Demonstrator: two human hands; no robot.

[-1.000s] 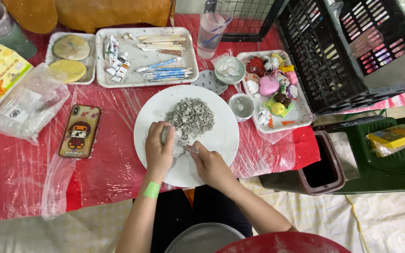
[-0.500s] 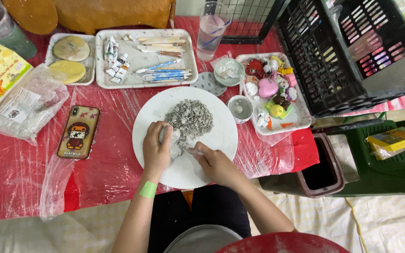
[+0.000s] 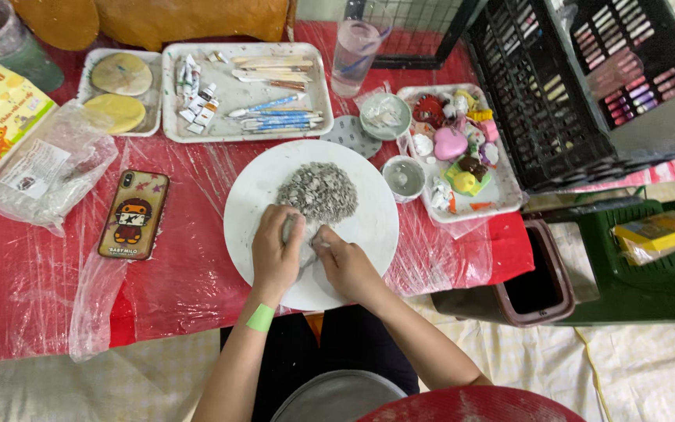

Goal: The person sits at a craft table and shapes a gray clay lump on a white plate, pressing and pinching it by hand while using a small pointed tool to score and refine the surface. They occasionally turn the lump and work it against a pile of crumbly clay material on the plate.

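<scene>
Pressing close together, the left hand [image 3: 275,254] and the right hand [image 3: 345,266] both curl around a small grey lump [image 3: 300,234] on the near part of a white plate [image 3: 369,227]. The fingers are bent and closed on the lump, so most of it is hidden and its shape is hard to tell. It may be clay. A thin stick seems to poke out under the right hand, but it is too small to be sure.

Just past the fingers lies a pile [image 3: 322,191] of grey bits, in the middle of the plate. The plate likely sits right in front of the person so both hands can reach it and the mess stays on it.

A clear plastic sheet covers the red tabletop [image 3: 33,289], most likely to keep it clean. A phone [image 3: 133,215] lies left of the plate, well apart from the grey stuff. A small cup [image 3: 404,177] stands just right of the plate.

Farther back, a tray [image 3: 173,125] holds paint tubes and tools, all within reach. A second tray [image 3: 501,199] on the right holds small bright shapes. A black crate [image 3: 525,117] is cut off at the top edge. The person's lap is mostly hidden.
</scene>
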